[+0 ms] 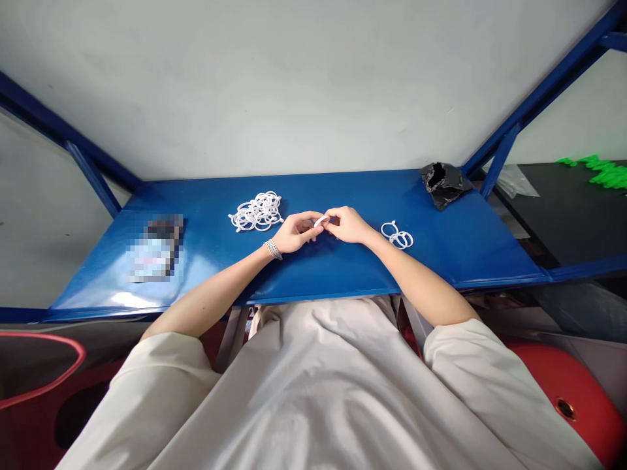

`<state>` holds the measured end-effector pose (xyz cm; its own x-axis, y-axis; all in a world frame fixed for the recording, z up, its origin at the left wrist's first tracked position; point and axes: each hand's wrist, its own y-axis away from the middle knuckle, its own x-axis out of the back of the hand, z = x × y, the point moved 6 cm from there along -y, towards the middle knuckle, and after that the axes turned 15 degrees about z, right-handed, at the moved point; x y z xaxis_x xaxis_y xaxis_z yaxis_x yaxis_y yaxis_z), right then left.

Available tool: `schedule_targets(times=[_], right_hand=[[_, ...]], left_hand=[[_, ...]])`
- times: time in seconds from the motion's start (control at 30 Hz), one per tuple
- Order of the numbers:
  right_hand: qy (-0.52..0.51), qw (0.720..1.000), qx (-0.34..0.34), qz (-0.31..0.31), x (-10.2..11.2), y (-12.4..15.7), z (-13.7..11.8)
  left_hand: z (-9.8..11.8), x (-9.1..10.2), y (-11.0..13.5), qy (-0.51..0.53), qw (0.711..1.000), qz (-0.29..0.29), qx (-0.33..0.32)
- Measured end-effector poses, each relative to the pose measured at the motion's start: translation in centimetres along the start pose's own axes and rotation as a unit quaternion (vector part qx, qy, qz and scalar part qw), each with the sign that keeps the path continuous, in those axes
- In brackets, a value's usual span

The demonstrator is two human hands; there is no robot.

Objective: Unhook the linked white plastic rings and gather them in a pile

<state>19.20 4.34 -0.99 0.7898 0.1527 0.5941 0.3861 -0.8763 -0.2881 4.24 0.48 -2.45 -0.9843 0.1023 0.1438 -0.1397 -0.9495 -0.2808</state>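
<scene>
Between the two hands, just above the near-middle of a blue tabletop (pixel 333 274), is a white ring (pixel 321 221), seen nearly edge-on. The left hand (pixel 295 232) has its thumb and fingers closed on one side of it, and the right hand (pixel 347 226) pinches the other, so the fingertips of both nearly meet around it; they hide much of the ring, and what is being done to it is too small to tell. Near the left hand lies a tangled pile of white rings (pixel 258 211), several with a small nub on the rim; beyond the right wrist sits a much smaller group of rings (pixel 401 240), only a few, overlapping. Judging by this split, one ring is in hand with the work on it unfinished, and if the small group is the handled one, most remain; nothing visible confirms which group is done. Farther out, a crumpled black plastic bag (pixel 445 188) rests at the back right corner, and a pixelated object (pixel 155 249) lies toward the left end. A bracelet (pixel 273 249) circles the left wrist, and a pale wall (pixel 294 85) rises behind.
</scene>
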Motion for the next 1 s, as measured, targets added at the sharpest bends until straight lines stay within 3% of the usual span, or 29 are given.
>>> schedule_targets(times=[0.33,0.6,0.77,0.93,1.0], right_hand=[[0.093,0.994,0.024,-0.048,-0.5,0.5,-1.0],[0.228,0.969,0.034,-0.088,-1.4,1.6,-2.4],[0.219,0.971,0.061,-0.078,-1.0,1.5,-2.6],[0.124,0.987,0.046,-0.095,1.8,0.6,-1.5],[0.168,0.985,0.032,-0.032,5.1,-0.2,-0.3]], left_hand=[[0.2,-0.4,-0.2,0.021,0.998,-0.054,0.032],[1.4,-1.2,0.1,-0.078,0.992,-0.094,0.007],[1.4,-0.9,0.2,-0.115,0.99,-0.086,-0.012],[0.7,-0.6,0.3,-0.128,0.991,-0.051,-0.002],[0.6,-0.5,0.3,-0.135,0.99,-0.038,-0.002]])
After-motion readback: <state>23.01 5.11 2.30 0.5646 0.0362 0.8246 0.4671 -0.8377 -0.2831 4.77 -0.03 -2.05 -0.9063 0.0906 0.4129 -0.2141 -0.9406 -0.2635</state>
